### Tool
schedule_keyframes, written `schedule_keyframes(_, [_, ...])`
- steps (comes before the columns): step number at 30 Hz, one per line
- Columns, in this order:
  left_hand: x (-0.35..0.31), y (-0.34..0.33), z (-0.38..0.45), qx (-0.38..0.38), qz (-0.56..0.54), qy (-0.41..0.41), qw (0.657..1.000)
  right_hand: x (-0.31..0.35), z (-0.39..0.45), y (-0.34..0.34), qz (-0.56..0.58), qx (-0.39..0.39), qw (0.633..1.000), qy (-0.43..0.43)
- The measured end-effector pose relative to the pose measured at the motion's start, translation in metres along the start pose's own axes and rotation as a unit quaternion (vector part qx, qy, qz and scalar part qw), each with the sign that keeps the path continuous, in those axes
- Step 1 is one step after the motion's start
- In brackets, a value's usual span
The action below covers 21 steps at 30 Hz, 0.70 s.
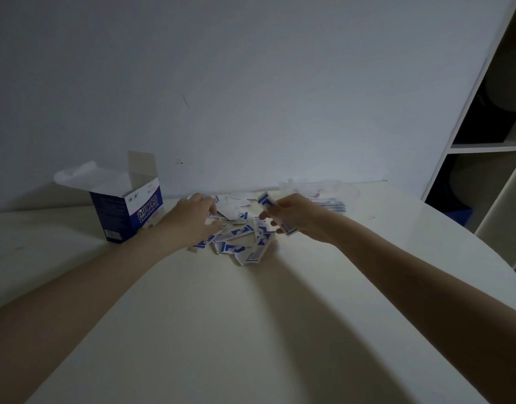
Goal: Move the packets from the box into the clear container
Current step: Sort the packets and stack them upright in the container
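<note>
A blue and white box stands upright at the left with its top flaps open. Several white and blue packets lie in a loose pile on the pale table. My left hand lies on the pile's left side, fingers curled over some packets. My right hand is raised just right of the pile and grips a stack of packets. The clear container sits behind my right hand, near the wall, with some packets inside.
A white wall runs close behind the table. A white shelf unit with dark items stands at the right. The table's rounded edge curves down along the right side.
</note>
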<state>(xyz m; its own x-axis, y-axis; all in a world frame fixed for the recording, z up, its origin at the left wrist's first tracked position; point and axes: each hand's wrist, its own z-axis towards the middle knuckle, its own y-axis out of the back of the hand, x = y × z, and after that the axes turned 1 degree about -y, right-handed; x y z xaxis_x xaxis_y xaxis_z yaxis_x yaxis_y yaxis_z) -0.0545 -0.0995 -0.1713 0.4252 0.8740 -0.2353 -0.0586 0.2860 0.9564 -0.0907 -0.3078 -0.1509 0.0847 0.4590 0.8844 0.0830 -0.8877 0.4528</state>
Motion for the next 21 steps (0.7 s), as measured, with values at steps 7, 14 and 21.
schedule_keyframes(7, [-0.007, -0.007, 0.000, 0.099, 0.012, 0.058, 0.993, 0.011, 0.004, -0.004, -0.063, -0.046, 0.996, -0.044])
schedule_keyframes(14, [-0.018, -0.010, -0.001, 0.107, -0.071, 0.081, 0.988, 0.001, -0.002, -0.034, -0.214, -0.035, 0.974, -0.073])
schedule_keyframes(21, [-0.005, -0.008, 0.003, 0.061, -0.163, 0.081, 0.981, 0.006, 0.003, -0.038, -0.149, -0.090, 0.984, 0.029])
